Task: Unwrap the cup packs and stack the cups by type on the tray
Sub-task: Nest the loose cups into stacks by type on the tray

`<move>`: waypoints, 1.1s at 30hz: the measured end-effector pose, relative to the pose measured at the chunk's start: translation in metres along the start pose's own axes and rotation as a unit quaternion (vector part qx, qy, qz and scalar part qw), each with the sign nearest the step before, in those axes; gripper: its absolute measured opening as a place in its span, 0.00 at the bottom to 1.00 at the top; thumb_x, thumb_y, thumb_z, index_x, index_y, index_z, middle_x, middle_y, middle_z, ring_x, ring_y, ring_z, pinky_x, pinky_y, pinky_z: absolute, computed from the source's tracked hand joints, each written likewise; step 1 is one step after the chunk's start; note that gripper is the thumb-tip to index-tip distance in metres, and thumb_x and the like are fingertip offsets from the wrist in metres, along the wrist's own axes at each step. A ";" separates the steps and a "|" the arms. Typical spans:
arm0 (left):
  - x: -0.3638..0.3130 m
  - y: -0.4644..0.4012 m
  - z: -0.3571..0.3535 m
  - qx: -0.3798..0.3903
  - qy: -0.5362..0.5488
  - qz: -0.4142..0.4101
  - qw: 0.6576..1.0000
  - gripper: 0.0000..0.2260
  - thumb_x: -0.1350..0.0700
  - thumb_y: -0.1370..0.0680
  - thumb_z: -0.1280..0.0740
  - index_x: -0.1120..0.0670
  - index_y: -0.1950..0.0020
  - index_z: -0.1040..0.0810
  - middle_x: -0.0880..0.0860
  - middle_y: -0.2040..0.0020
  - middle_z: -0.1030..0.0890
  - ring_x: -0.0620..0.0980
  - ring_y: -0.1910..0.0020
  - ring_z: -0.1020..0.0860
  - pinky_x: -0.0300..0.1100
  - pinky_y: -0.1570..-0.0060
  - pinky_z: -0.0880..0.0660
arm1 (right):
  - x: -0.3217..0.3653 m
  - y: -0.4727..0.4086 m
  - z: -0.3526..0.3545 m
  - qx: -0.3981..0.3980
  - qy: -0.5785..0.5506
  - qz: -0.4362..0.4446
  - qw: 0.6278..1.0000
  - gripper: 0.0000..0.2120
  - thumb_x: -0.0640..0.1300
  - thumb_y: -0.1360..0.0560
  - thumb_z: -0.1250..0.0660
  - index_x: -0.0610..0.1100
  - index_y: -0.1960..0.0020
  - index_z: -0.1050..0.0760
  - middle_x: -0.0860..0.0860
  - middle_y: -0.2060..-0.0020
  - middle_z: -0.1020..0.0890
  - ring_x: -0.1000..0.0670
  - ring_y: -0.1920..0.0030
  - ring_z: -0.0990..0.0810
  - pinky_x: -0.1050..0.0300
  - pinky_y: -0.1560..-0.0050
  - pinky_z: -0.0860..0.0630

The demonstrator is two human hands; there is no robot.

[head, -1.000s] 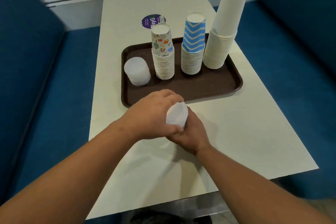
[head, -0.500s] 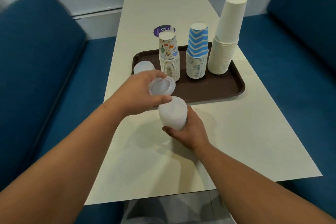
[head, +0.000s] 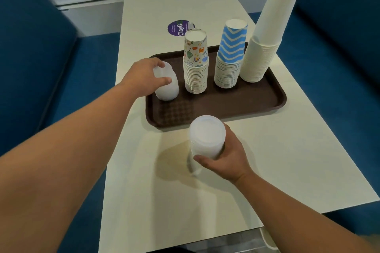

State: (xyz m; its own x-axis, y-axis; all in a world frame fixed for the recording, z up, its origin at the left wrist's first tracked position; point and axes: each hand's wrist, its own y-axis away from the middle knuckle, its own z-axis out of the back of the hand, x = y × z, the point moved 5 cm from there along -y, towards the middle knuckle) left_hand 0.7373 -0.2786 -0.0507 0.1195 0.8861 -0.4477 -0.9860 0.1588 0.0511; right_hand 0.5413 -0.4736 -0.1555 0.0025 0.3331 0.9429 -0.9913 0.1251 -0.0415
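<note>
Blue booth seats flank the pale table (head: 287, 150), where the left hand (head: 144, 77) grasps the translucent stack (head: 167, 86) at mid-left on the tray (head: 226, 107), seemingly seating a cup, while the right hand (head: 228, 158) clasps the supply stack (head: 206, 139) low-centre, presumably steadying it.

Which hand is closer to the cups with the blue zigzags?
Left. The left hand holds clear cups on the tray, two stacks from the zigzag cups. The right hand is off the tray, nearer the camera.
</note>
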 end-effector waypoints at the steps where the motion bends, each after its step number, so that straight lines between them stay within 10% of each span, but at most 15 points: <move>1: 0.001 -0.003 -0.003 0.005 -0.004 -0.003 1.000 0.24 0.44 0.26 0.28 0.48 0.32 0.27 0.52 0.30 0.28 0.54 0.33 0.29 0.46 0.39 0.30 | 0.001 0.000 0.000 -0.001 -0.001 0.003 1.000 0.40 0.63 0.45 0.22 0.66 0.36 0.33 0.66 0.40 0.24 0.65 0.39 0.26 0.73 0.42 0.30; 18: -0.004 0.004 -0.008 0.037 -0.086 -0.031 0.995 0.30 0.41 0.27 0.28 0.48 0.28 0.31 0.51 0.22 0.41 0.55 0.25 0.38 0.52 0.30 0.36 | 0.006 0.001 0.001 -0.008 0.011 0.023 1.000 0.38 0.59 0.44 0.21 0.77 0.40 0.35 0.71 0.43 0.24 0.63 0.40 0.24 0.65 0.42 0.26; 24: -0.069 0.101 -0.001 0.056 0.026 -0.160 0.985 0.23 0.44 0.28 0.27 0.47 0.35 0.24 0.44 0.35 0.25 0.41 0.42 0.28 0.38 0.38 0.31 | 0.005 0.000 0.002 0.012 0.038 0.006 0.999 0.38 0.53 0.41 0.20 0.78 0.42 0.36 0.70 0.45 0.23 0.67 0.43 0.25 0.68 0.45 0.27; 29: -0.089 0.141 -0.030 0.144 -0.056 -0.227 0.962 0.33 0.40 0.32 0.25 0.44 0.29 0.30 0.41 0.31 0.30 0.40 0.34 0.32 0.32 0.38 0.38 | 0.010 0.000 0.004 0.029 0.068 0.001 0.997 0.36 0.53 0.38 0.19 0.61 0.36 0.33 0.65 0.49 0.24 0.61 0.49 0.25 0.68 0.51 0.30; 33: -0.087 0.143 -0.035 0.131 -0.065 -0.221 0.964 0.32 0.43 0.29 0.26 0.45 0.28 0.32 0.42 0.30 0.30 0.42 0.33 0.32 0.30 0.40 0.40 | 0.010 0.001 0.005 0.020 0.072 0.011 0.997 0.35 0.53 0.38 0.19 0.66 0.39 0.36 0.71 0.51 0.25 0.64 0.49 0.25 0.73 0.52 0.31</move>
State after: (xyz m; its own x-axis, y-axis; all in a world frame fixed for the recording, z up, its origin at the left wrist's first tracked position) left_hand 0.5817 -0.3482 -0.0352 0.5526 0.7508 -0.3617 -0.7740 0.6233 0.1113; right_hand 0.5394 -0.4743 -0.1443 -0.0026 0.4672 0.8842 -0.9957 0.0804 -0.0453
